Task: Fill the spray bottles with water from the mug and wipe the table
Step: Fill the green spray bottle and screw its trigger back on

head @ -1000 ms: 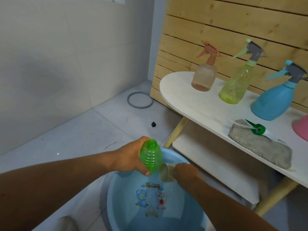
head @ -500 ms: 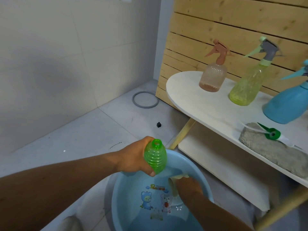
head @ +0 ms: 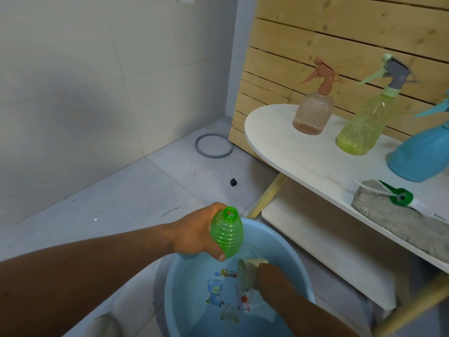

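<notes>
The only lettering sits on the inner floor of the blue basin, a short orange-yellow word above the cartoon animals. It starts with "P" but is too blurred to read further

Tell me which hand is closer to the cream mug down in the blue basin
Right. The right hand holds the mug in the basin. The left hand is up and to the left of it, gripping the green bottle.
</notes>
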The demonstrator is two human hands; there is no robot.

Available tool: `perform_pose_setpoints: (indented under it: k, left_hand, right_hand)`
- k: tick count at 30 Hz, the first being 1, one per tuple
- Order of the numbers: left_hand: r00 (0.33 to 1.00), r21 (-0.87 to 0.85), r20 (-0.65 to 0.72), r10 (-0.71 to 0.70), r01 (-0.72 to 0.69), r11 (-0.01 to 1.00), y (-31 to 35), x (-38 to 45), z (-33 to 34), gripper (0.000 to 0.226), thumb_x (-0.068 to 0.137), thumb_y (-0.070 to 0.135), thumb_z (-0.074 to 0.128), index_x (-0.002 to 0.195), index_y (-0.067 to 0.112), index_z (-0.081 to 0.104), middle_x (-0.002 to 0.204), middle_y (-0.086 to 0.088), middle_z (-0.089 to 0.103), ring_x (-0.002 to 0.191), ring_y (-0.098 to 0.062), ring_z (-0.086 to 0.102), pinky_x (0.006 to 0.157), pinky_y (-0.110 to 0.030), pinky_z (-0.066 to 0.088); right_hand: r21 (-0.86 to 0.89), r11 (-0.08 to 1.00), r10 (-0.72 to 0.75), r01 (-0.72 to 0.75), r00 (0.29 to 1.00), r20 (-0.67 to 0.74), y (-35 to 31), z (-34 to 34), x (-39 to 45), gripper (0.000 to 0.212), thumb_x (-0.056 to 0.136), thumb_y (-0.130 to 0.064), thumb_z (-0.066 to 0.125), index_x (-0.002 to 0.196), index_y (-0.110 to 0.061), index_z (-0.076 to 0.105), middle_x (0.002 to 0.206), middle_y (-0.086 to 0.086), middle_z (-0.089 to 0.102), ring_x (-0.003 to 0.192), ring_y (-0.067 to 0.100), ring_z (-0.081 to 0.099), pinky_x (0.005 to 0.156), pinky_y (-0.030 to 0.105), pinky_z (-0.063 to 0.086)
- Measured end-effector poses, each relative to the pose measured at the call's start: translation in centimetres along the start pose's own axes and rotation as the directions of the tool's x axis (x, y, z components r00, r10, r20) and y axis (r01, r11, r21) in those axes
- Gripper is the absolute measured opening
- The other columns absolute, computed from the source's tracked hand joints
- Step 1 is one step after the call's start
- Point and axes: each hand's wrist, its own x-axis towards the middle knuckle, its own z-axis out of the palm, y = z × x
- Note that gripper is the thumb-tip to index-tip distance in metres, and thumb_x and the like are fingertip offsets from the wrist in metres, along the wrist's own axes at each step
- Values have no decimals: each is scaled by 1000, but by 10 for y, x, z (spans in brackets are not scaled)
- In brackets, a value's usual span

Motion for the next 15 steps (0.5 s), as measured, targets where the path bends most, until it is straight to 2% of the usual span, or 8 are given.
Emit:
perform_pose_setpoints:
  k: [1,3,5,7,8,9,11,15]
  left_hand:
    - [1000,-6,11,-2,2,1000,-2,0,0,93,67,14,98,141,31,44,129,9,60,121,-10,58,100,-28,52]
    - [999,-6,31,5,-5,1000,-5,-1,1,92,66,14,98,140,31,45,129,8,60,122,-11,58,104,-34,53]
    - [999,3,41,12,-12,1000,-8,-1,1,91,66,13,98,139,30,46,129,8,61,121,-11,59,103,-33,53]
    - [999,16,41,14,-14,1000,-9,-2,1,90,67,13,98,139,29,46,128,9,61,119,-8,59,99,-27,53]
    - [999,20,40,14,-15,1000,-9,-4,1,90,67,13,98,138,30,46,128,10,61,119,-6,58,97,-24,52]
    - [999,23,40,16,-17,1000,-11,-5,0,90,66,14,98,137,31,47,127,11,61,119,-6,58,97,-25,52]
    - [999,26,42,17,-18,999,-15,-9,-1,90,63,16,99,135,34,48,126,12,62,118,-5,59,100,-30,53]
    - [998,19,59,12,-13,1000,-23,-25,-3,87,59,19,99,129,35,51,123,12,64,116,-6,62,101,-36,54]
  right_hand:
    - [38,999,15,-15,1000,-8,1,-1,1,28,102,-13,50,123,-3,64,107,10,63,95,20,56,83,30,46]
    - [151,987,56,-55,998,-5,1,-5,4,29,102,-16,52,121,-1,68,111,9,68,105,21,65,91,31,49]
    - [228,969,87,-92,996,32,1,-12,2,25,100,-17,55,105,1,71,105,14,72,107,28,69,81,29,48]
    - [355,926,104,-131,990,93,5,-14,0,25,97,-14,59,75,-5,65,71,10,63,79,28,72,69,31,52]
    - [462,873,115,-156,987,115,8,-12,-2,29,96,-15,61,68,-7,60,62,8,56,61,24,65,59,31,51]
    - [575,800,117,-174,984,135,11,-10,-5,30,95,-18,62,67,-8,58,60,8,52,51,20,54,52,28,47]
    - [712,676,92,-188,981,172,13,-14,-17,27,96,-23,61,73,-10,58,64,6,49,51,16,40,47,23,39]
    - [840,514,57,-177,983,172,11,-37,-47,21,92,-21,60,73,-14,56,65,2,45,52,14,32,47,21,30]
